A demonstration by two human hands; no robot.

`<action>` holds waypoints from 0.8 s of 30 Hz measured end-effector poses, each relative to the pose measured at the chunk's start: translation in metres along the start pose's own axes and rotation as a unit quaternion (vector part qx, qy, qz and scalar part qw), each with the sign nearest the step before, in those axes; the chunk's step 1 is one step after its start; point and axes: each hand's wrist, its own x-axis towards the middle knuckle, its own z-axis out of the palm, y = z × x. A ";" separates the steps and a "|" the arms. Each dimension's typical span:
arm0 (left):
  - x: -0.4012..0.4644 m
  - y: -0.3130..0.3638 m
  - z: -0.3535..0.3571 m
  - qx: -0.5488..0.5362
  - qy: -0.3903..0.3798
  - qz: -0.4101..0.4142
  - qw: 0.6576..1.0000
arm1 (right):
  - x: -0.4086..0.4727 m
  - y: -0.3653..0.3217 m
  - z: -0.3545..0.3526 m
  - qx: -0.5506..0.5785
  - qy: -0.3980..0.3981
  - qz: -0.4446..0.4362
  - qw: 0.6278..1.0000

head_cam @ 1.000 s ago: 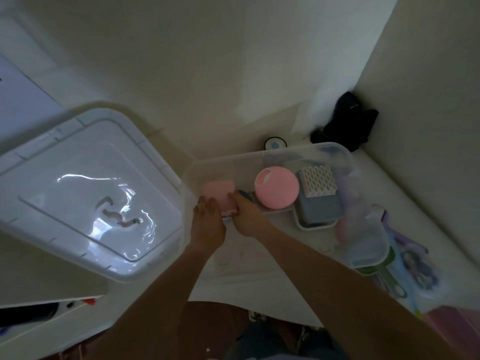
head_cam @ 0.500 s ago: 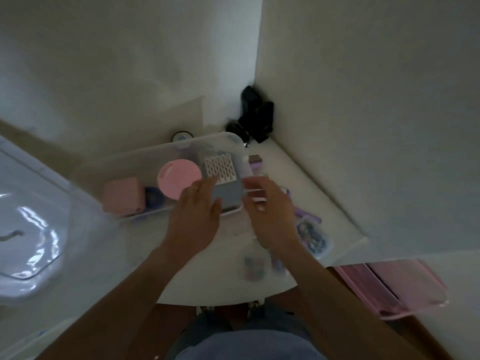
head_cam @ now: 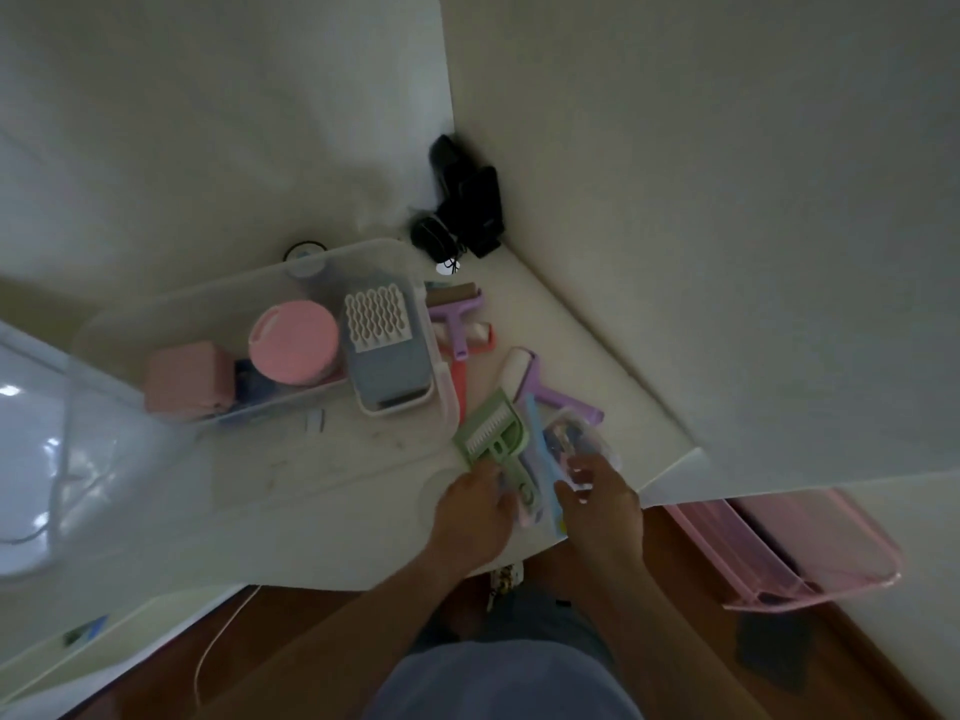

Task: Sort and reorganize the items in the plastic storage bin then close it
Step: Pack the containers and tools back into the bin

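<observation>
The clear plastic storage bin (head_cam: 171, 459) stands open on the white table. It holds a pink box (head_cam: 184, 379), a pink round container (head_cam: 293, 348) and a white-and-grey grater (head_cam: 384, 350). Its clear lid (head_cam: 26, 459) lies at the far left. Right of the bin lie a green comb scoop (head_cam: 491, 426), a blue flat item (head_cam: 537, 449) and a clear pouch (head_cam: 576, 439). My left hand (head_cam: 475, 511) pinches the green scoop's handle. My right hand (head_cam: 600, 498) has its fingertips on the clear pouch, fingers only loosely bent.
Two purple lint rollers (head_cam: 457, 314) (head_cam: 540, 387) and a coral-handled one (head_cam: 457, 374) lie on the table beside the bin. A black object (head_cam: 467, 205) sits in the wall corner. A pink tray (head_cam: 789, 548) juts out past the table's right edge, which is close to my hands.
Both hands left the bin and moved right and toward me, to the loose items beside it. My left hand took the green scoop's handle. The view swung to the right.
</observation>
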 end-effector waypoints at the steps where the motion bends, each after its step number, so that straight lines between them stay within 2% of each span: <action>1: 0.003 0.002 0.003 -0.030 0.008 -0.024 0.999 | 0.003 0.002 0.001 -0.028 -0.005 0.005 1.000; 6: 0.015 0.009 0.019 -0.152 0.015 -0.107 0.982 | 0.013 0.005 0.017 -0.104 -0.048 0.043 0.993; 9: 0.018 0.006 0.027 -0.185 0.020 -0.108 0.977 | 0.017 0.004 0.029 -0.105 -0.061 0.047 0.992; 17: 0.032 0.011 0.027 -0.255 0.076 -0.107 0.958 | 0.028 0.004 0.035 0.021 -0.054 0.007 0.998; 21: 0.040 0.009 0.026 -0.327 0.087 -0.119 0.933 | 0.035 -0.004 0.019 0.061 -0.069 -0.012 0.996; 24: 0.047 0.008 0.023 -0.393 0.092 -0.125 0.906 | 0.038 -0.010 -0.005 0.045 -0.029 -0.053 0.997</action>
